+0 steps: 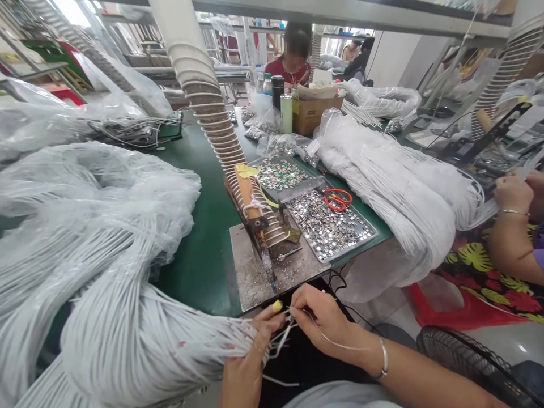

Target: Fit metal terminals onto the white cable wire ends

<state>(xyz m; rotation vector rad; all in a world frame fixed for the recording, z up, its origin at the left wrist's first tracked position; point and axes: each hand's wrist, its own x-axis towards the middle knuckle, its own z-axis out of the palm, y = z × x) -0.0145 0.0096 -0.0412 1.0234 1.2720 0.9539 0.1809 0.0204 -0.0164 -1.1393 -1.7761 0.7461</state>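
Observation:
My left hand [251,354] is wrapped round the end of a thick bundle of white cables [187,334]. Some cable ends stick out past its fingers, and one fingertip wears a yellow cover. Close beside it, my right hand [321,317] pinches a thin wire [323,335] that loops back along the wrist. Just beyond both hands, a soldering iron [267,266] is mounted tip-down over a stained metal plate [246,272] at the table's edge. What exactly lies between the two hands' fingertips is too small to tell.
A ribbed exhaust hose [212,107] hangs over the iron. Right of it are a tray of small metal connectors [331,226] with red-handled scissors [338,199], and more parts [280,173]. Bagged cables [382,175] lie farther right. Co-workers sit opposite and at right; a fan [459,362] stands low.

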